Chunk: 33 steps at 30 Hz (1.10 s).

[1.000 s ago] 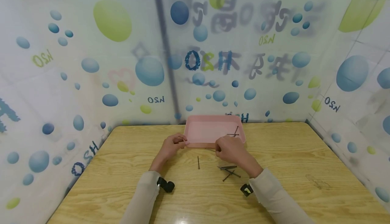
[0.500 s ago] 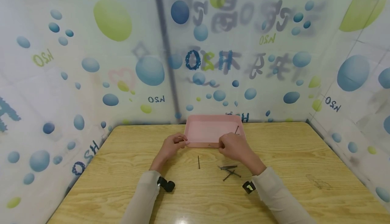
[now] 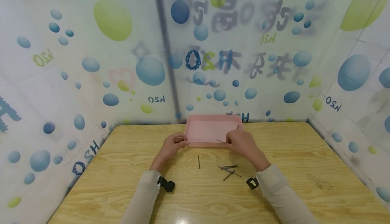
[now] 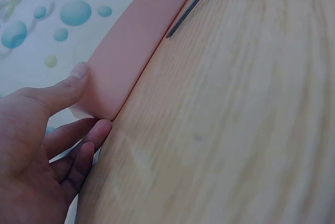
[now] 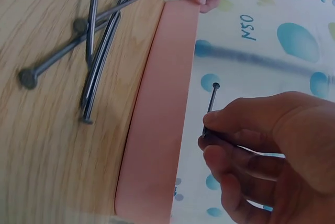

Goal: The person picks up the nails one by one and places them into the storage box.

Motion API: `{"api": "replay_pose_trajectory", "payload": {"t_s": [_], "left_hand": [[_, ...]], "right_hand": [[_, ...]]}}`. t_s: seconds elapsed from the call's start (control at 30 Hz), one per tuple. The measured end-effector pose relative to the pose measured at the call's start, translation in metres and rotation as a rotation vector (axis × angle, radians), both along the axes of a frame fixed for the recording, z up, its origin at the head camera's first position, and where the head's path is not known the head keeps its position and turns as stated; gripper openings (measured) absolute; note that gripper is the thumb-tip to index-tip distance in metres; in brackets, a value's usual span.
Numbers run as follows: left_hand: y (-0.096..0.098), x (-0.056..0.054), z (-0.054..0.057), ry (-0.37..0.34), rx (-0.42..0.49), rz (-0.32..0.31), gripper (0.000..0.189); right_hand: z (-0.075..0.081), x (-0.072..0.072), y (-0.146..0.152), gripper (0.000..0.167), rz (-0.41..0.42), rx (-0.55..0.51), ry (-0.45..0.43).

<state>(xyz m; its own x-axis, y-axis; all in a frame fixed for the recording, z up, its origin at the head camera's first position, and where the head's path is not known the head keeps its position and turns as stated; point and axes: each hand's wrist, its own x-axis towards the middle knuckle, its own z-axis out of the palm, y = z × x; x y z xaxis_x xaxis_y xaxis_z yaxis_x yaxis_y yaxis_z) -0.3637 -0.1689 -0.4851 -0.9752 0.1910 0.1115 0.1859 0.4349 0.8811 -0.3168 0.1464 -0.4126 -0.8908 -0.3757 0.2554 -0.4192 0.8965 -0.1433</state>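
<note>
A shallow pink tray (image 3: 201, 145) stands at the back of the wooden table. My left hand (image 3: 172, 146) holds its near left corner; in the left wrist view the thumb (image 4: 78, 72) lies on the tray wall and the fingers are bent at the corner. Over the tray's right part, my right hand (image 3: 245, 144) pinches a nail (image 5: 212, 101) between thumb and fingertips, its head sticking out leftward. Part of another nail (image 3: 238, 127) shows inside the tray; my right hand hides the rest of that end.
Several loose nails (image 3: 230, 170) lie crossed in a pile on the table (image 3: 146, 197), in front of the tray. A single nail (image 3: 199, 162) lies apart to their left. Behind the tray hangs a patterned curtain (image 3: 213, 81).
My right hand has moved right and slightly back with the pinched nail, from the tray's front edge to over its right part. My left hand has stayed at the corner.
</note>
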Motion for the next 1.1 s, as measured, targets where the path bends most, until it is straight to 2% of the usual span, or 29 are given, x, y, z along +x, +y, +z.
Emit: {"api": "replay_pose_trajectory", "payload": {"t_s": [0.4,1.1], "left_hand": [[0.001,0.002,0.001,-0.013,-0.014,0.016,0.010],[0.000,0.000,-0.001,-0.004,0.011,0.004,0.013]], "right_hand": [[-0.006,-0.010,0.017,0.016,-0.058,-0.019,-0.020],[-0.008,-0.014,0.025,0.023,-0.093,-0.004,0.053]]}}
